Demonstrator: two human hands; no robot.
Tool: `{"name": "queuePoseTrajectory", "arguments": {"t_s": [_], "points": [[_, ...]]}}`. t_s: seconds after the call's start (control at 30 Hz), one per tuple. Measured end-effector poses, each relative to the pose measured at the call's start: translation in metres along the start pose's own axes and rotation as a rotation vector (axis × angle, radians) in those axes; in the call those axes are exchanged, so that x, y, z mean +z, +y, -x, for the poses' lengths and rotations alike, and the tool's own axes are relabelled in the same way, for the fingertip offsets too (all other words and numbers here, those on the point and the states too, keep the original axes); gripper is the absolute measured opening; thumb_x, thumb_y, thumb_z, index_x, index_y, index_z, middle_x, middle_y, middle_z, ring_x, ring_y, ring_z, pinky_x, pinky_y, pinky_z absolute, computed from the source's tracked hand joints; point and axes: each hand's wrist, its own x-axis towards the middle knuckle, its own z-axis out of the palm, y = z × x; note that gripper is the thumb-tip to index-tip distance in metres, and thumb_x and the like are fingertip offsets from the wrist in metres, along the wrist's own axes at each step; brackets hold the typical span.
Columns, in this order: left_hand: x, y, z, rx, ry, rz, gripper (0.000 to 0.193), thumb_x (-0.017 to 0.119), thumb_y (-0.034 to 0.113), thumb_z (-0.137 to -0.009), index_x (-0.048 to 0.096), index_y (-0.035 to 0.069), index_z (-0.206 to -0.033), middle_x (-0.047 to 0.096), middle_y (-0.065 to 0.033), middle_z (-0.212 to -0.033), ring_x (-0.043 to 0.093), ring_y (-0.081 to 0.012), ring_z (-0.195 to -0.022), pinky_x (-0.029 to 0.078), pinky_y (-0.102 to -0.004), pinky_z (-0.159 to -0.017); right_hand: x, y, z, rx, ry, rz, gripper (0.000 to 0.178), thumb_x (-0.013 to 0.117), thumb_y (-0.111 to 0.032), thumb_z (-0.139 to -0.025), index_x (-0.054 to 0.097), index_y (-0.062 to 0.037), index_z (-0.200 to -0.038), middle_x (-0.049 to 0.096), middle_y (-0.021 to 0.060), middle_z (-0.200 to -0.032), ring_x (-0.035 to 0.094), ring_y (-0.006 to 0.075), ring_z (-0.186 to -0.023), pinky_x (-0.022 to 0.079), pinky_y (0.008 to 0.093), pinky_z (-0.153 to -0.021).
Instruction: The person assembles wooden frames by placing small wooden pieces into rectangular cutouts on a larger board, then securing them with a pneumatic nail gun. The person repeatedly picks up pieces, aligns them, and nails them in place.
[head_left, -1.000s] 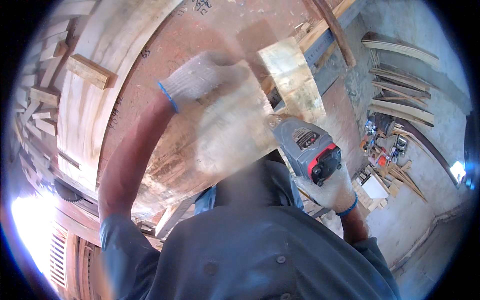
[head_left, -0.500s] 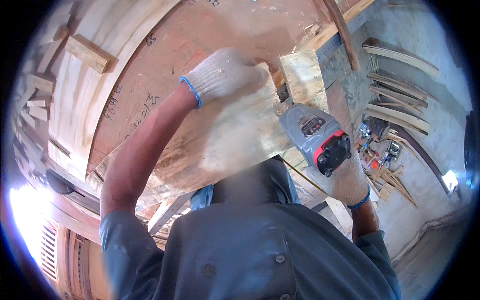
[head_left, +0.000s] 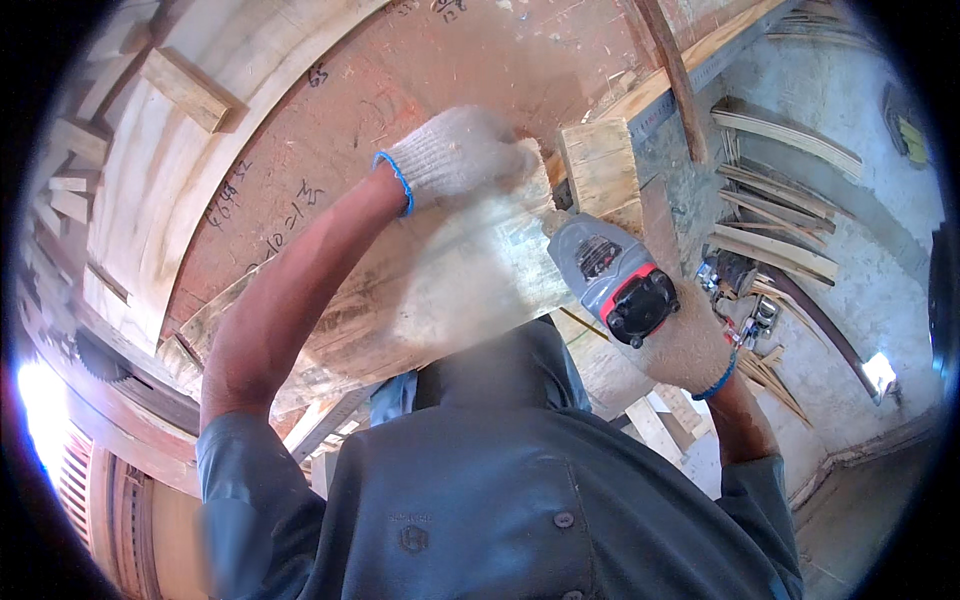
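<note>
My right hand (head_left: 685, 345), in a pale knit glove with a blue cuff, is wrapped round a grey and red handheld power saw (head_left: 600, 265). The saw stands at the right end of a wide pale wooden board (head_left: 440, 290); its blade is hidden beneath its body. A shorter wood piece (head_left: 603, 170) lies just beyond the saw, with a narrow gap between it and the board. My left hand (head_left: 460, 155), gloved the same way, bends its fingers over the board's far right corner. Its fingertips are partly hidden.
Under the board is a reddish-brown worktop (head_left: 420, 60) with handwritten marks. A curved plywood sheet (head_left: 150, 220) and a small wood block (head_left: 187, 88) lie left, near a toothed circular blade (head_left: 100, 355). Wood strips (head_left: 790, 140) and tools (head_left: 745, 290) are at the right.
The saw and my right hand sit slightly further left in the picture. My left hand stays at the board's corner. The whole view has shifted a little.
</note>
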Motion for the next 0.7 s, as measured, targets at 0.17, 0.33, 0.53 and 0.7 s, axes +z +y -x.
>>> {"name": "queuePoseTrajectory", "arguments": {"t_s": [0.17, 0.33, 0.53, 0.7], "points": [[0.011, -0.019, 0.018, 0.136, 0.316, -0.264, 0.051, 0.049, 0.05, -0.099, 0.077, 0.008, -0.103, 0.073, -0.0247, -0.098, 0.071, -0.0427, -0.095, 0.054, -0.0515, -0.087, 0.01, 0.012, 0.001, -0.074, 0.046, 0.068, 0.036, 0.083, -0.014, -0.08, 0.07, -0.0027, -0.112, 0.075, 0.0157, -0.101, 0.074, 0.0312, -0.094, 0.057, 0.0406, -0.085], [-0.011, -0.019, 0.105, -0.159, 0.296, -0.376, 0.045, 0.054, 0.048, -0.103, 0.074, 0.011, -0.118, 0.075, -0.0179, -0.104, 0.072, -0.0384, -0.101, 0.055, -0.0462, -0.089, 0.012, 0.039, 0.008, -0.28, 0.191, 0.301, 0.043, 0.084, -0.017, -0.08, 0.069, -0.0034, -0.118, 0.074, 0.0175, -0.106, 0.072, 0.0343, -0.098, 0.057, 0.0442, -0.088], [-0.008, -0.029, 0.113, -0.271, 0.223, -0.256, 0.045, 0.06, 0.049, -0.101, 0.076, 0.009, -0.11, 0.073, -0.0205, -0.094, 0.072, -0.0401, -0.096, 0.055, -0.0467, -0.085, 0.013, 0.05, 0.023, 0.083, 0.169, 0.176, 0.051, 0.085, -0.019, -0.079, 0.067, -0.0036, -0.124, 0.072, 0.0211, -0.117, 0.07, 0.0378, -0.107, 0.056, 0.0452, -0.092], [0.011, -0.016, 0.109, -0.225, 0.214, -0.354, 0.049, 0.053, 0.053, -0.101, 0.078, 0.011, -0.107, 0.075, -0.0193, -0.1, 0.071, -0.0406, -0.097, 0.055, -0.0487, -0.087, -0.002, 0.036, 0.039, 0.006, 0.131, 0.201, 0.057, 0.085, -0.015, -0.075, 0.065, -0.0012, -0.127, 0.071, 0.0192, -0.121, 0.071, 0.0337, -0.109, 0.056, 0.0436, -0.095]]}}
